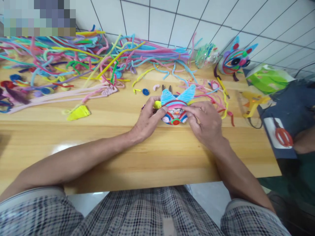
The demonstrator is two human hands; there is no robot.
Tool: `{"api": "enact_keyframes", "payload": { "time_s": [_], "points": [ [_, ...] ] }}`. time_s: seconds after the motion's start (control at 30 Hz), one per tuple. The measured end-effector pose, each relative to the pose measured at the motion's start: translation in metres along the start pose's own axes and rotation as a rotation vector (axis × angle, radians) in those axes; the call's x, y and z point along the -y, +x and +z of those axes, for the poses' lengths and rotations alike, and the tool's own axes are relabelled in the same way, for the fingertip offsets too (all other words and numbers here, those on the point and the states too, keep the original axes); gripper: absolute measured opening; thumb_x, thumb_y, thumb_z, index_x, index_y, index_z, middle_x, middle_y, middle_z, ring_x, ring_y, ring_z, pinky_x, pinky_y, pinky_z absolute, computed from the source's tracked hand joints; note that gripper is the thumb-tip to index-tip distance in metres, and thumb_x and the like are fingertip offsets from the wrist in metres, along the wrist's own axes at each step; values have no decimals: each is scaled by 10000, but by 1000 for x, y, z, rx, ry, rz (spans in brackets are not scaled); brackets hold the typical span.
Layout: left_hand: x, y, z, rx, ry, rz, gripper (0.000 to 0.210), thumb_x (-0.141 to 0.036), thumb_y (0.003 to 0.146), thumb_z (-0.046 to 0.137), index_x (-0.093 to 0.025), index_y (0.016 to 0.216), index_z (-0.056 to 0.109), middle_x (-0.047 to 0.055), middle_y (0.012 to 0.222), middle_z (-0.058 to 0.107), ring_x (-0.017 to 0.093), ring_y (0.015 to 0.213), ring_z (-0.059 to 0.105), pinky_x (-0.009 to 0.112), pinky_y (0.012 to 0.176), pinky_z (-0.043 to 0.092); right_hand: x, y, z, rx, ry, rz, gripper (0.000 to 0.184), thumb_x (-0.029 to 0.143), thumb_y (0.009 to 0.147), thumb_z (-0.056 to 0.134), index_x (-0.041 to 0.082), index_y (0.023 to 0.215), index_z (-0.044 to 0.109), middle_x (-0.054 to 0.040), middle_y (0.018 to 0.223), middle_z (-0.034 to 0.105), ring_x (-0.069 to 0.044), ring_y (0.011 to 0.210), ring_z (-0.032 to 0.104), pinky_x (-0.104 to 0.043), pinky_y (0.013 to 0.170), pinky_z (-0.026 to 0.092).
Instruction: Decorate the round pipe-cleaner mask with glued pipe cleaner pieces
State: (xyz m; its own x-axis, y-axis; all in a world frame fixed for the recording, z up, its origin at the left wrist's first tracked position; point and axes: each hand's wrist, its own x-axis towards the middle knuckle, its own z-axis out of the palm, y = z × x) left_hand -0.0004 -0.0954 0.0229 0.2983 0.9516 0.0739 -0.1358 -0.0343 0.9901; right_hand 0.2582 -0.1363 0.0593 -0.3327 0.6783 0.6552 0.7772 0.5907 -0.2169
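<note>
A colourful pipe-cleaner mask with blue ears (175, 108) is being pinched steady on the wooden desk (123, 137) by left hand (147, 119) and right hand (206, 123) fingers, closed on either side.

Craft workshop: pipe cleaners (73, 55) heaped on wooden table (123, 154), glue gun (252, 103).

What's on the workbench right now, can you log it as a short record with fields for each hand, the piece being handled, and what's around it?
Left hand: left hand grips the left edge of the pipe-cleaner mask
Right hand: right hand pinches its right edge
Piece: mask lies on the wooden table, two blue ears upward
Behind: loose pipe cleaners, pliers partly hidden
Right side: finished mask against the wall, glue gun, red scissors
</note>
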Motion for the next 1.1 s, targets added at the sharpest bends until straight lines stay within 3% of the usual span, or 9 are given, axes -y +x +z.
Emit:
{"api": "enact_keyframes", "payload": {
  "time_s": [0.23, 0.4, 0.53, 0.63, 0.77, 0.93, 1.1],
  "points": [
    [-6, -1, -4, -25, 51, 18, 329, -525, 1116, 697, -276, 1331, 682, 33, 1126, 835, 268, 1042, 802, 421, 936, 708, 6, 0, -2, 65, 0, 48, 359, 201, 1165, 706, 350, 1407, 925, -76, 1220, 906, -326, 1113, 831, -549, 1024, 653],
    [-3, 1, -1, 8, -8, -11, 491, -628, 1070, 849, -287, 1361, 650, 40, 1197, 866, 257, 1001, 843, 415, 899, 729, 8, -2, 0, 42, -7, 28, 330, 241, 1185, 713, 334, 1428, 916, -84, 1222, 897, -324, 1120, 827, -534, 1019, 653],
    [-11, 3, -6, 20, 5, -42, 559, -710, 1028, 898, -281, 1313, 681, 36, 1139, 873, 262, 967, 837, 414, 869, 719, 8, -4, 1, 77, -4, 63, 352, 235, 1160, 726, 337, 1440, 913, -86, 1245, 892, -336, 1148, 821, -539, 1029, 647],
    [-24, 9, -19, 9, 53, -27, 526, -693, 1022, 887, -250, 1266, 739, 79, 1304, 890, 294, 1153, 836, 422, 972, 708, 8, -5, 2, 70, -13, 62, 343, 240, 1154, 740, 333, 1434, 916, -86, 1241, 893, -332, 1143, 818, -526, 1018, 649],
    [-36, 26, -31, 39, 136, -1, 644, -625, 937, 1011, -241, 1389, 757, 109, 1477, 864, 353, 1440, 786, 444, 1132, 678, 9, -4, 6, 47, -12, 44, 311, 270, 1182, 727, 313, 1424, 917, -101, 1243, 897, -320, 1132, 821, -503, 1000, 659],
    [-29, 47, -24, 119, 214, 28, 799, -658, 766, 1174, -210, 1310, 797, 122, 1330, 874, 361, 1290, 835, 487, 1136, 694, 10, -3, 8, 2, 62, 25, 287, 322, 1236, 675, 291, 1388, 916, -115, 1232, 889, -307, 1121, 825, -495, 1013, 670],
    [-25, 48, -21, 125, 151, -61, 833, -674, 749, 1191, -218, 1335, 812, 87, 1185, 889, 330, 1087, 859, 466, 944, 718, 5, -2, 4, 32, 148, 109, 285, 377, 1245, 671, 320, 1383, 914, -115, 1257, 889, -324, 1176, 834, -528, 1047, 683]
  ]
}}
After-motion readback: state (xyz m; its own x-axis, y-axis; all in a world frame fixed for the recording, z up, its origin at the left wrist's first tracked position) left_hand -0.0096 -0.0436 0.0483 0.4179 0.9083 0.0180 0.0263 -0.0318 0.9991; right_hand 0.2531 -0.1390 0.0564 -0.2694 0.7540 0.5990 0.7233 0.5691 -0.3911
